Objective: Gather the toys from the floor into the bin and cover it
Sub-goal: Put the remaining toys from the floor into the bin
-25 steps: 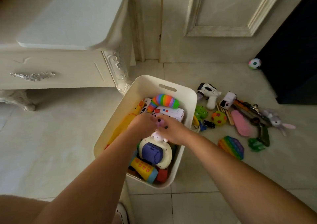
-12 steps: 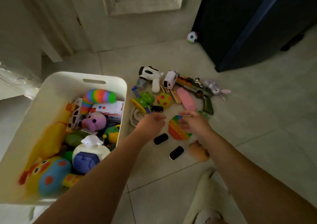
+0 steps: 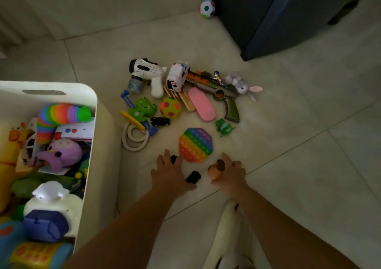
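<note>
Toys (image 3: 170,107) lie scattered on the floor right of the bin (image 3: 103,155), which is well filled; no lid shows. Left hand (image 3: 171,171) spreads its fingers apart by a black piece (image 3: 193,177); right hand (image 3: 231,173) curls its fingers round an orange toy (image 3: 214,170). Much gathering remains.

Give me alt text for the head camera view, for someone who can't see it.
Two bare hands reach down to a tiled floor: the left hand spread open by two small black toys, the right hand gripping a small orange toy. Beyond them lie a rainbow pop toy and other scattered toys; a white bin, well filled, stands at left.
</note>
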A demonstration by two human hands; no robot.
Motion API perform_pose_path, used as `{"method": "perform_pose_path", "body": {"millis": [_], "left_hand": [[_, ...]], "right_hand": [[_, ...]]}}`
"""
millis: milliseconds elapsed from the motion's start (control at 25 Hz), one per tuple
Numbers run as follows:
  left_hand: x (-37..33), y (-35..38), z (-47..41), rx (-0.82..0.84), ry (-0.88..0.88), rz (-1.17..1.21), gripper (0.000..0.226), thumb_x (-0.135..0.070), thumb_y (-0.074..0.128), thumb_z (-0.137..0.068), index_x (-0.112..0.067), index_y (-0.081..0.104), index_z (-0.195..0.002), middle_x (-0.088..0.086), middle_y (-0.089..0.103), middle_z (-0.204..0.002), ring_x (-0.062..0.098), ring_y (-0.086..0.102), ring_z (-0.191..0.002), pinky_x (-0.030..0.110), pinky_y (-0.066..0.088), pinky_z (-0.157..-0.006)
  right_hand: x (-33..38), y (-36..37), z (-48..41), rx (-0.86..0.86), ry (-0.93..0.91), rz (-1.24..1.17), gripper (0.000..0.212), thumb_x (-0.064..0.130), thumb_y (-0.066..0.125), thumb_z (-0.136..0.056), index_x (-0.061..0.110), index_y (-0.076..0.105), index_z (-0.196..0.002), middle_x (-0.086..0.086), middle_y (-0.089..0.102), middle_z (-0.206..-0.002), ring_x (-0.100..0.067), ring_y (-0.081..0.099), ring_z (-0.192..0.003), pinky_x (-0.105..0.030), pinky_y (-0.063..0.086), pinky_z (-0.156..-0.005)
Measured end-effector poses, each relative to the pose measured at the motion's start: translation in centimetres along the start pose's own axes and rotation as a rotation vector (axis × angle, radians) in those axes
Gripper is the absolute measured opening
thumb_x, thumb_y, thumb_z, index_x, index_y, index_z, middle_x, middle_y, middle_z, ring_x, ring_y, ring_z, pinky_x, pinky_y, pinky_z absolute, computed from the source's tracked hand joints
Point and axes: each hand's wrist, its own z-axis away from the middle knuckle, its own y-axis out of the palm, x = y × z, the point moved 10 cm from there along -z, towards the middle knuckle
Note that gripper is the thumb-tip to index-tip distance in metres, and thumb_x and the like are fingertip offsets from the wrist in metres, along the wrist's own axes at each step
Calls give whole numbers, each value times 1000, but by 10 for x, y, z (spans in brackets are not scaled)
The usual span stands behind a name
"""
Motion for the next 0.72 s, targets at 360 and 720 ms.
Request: {"method": "perform_pose_path", "body": {"millis": [360, 720], "left_hand": [[-17, 7, 2, -243, -24, -117, 77, -52, 63, -81, -25, 25, -142, 6, 22, -146, 27, 28, -131, 40, 44, -93], [-1, 5, -2, -147, 41, 86, 45, -25, 58, -87, -27, 43, -130, 4, 27, -136, 25, 32, -123, 39, 52, -87]], "right_hand": [[1, -13, 0, -67, -29, -713, 36, 21, 75, -75, 24, 52, -102, 0, 62, -94, -15, 62, -79, -28, 54, -62], [56, -94, -66, -182, -154, -715, 84, 25, 80, -72, 17, 35, -143, 1, 56, -127, -20, 57, -111, -31, 46, -93]]}}
